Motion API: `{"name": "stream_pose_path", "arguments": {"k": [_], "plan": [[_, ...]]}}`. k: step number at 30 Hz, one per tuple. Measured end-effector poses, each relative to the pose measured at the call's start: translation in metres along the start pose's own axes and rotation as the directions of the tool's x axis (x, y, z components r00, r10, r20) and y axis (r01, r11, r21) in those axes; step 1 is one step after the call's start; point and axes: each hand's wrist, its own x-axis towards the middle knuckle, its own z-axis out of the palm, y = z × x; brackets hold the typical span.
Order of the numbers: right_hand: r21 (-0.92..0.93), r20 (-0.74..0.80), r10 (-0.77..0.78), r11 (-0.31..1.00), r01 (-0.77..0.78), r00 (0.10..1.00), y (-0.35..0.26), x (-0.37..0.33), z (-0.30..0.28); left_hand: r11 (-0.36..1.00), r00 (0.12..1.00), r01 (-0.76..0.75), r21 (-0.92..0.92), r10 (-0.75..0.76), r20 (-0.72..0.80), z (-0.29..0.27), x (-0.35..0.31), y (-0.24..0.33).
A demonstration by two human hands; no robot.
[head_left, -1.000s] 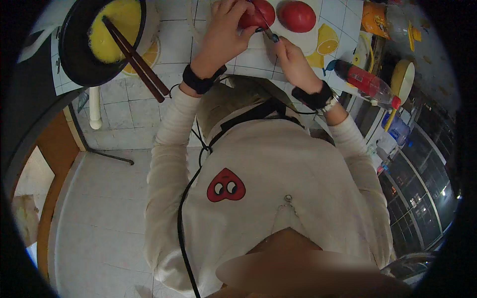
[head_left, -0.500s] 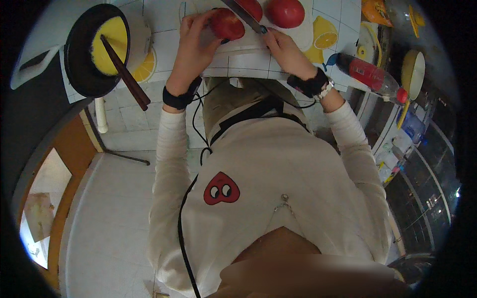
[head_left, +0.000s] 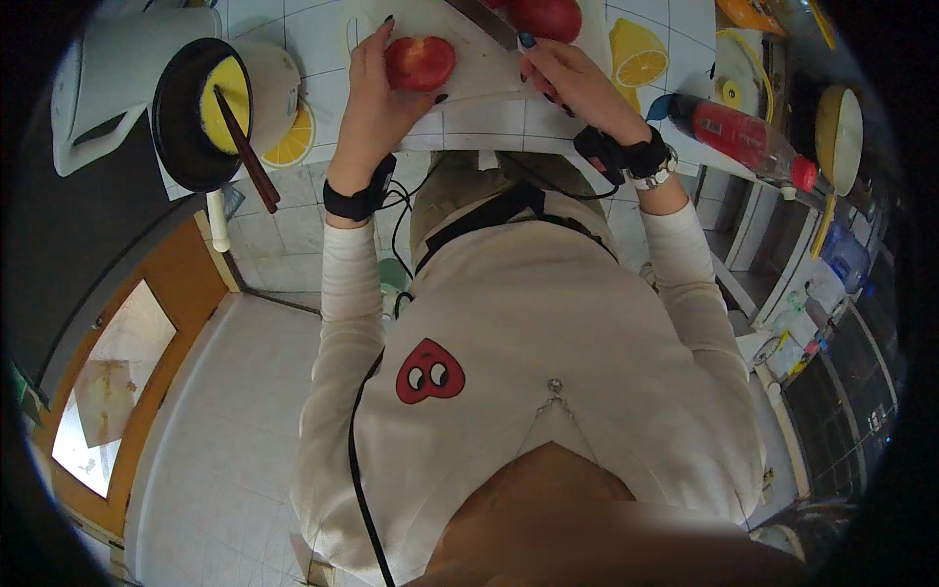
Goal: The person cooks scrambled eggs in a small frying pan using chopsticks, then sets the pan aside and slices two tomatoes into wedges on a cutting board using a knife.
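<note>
While the right hand [head_left: 585,90] grasps the knife [head_left: 481,23], its handle hidden within the fingers, the left hand [head_left: 372,115] lies with forefinger and thumb spread around a red tomato piece [head_left: 421,65], not closed over it; whether they bear on it cannot be told. The tomato piece sits on the white cutting board [head_left: 476,84], at its near left part, on the tiled bench [head_left: 318,31]. A second tomato [head_left: 550,18] lies to the right, beyond the knife, cropped by the frame edge. In judgement, the tomato piece should prove light and soft-fleshed, its skin smooth and its cut surface wet, hence liable to slip or bruise. Sound hold: fingertips curled on the skin at opposite flanks, light pressure, kept clear of the blade. Noted at left: a dark bowl [head_left: 176,132] containing yellow liquid [head_left: 215,103] and chopsticks [head_left: 246,157].
</note>
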Motion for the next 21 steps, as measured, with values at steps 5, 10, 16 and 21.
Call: {"name": "stream_pose_path", "arguments": {"k": [5,10,16,21], "plan": [[-0.075,0.015,-0.018,0.997,0.019,1.000,-0.001,-0.003,-0.001,0.990,0.988,0.048,0.132,-0.066,0.139,-0.010,-0.002,-0.001],[-0.056,0.005,-0.025,0.998,0.026,1.000,-0.012,-0.020,0.007,0.979,0.998,0.059,0.197,-0.052,-0.040,0.008,0.006,0.005],[-0.127,0.024,-0.089,0.988,0.091,0.996,-0.013,-0.026,0.022,0.981,0.990,0.123,0.150,-0.110,-0.093,0.014,0.003,0.012],[-0.171,0.000,-0.136,0.976,0.134,0.991,-0.012,-0.026,0.033,0.987,0.989,0.088,0.135,-0.070,-0.130,0.013,-0.003,0.006]]}}
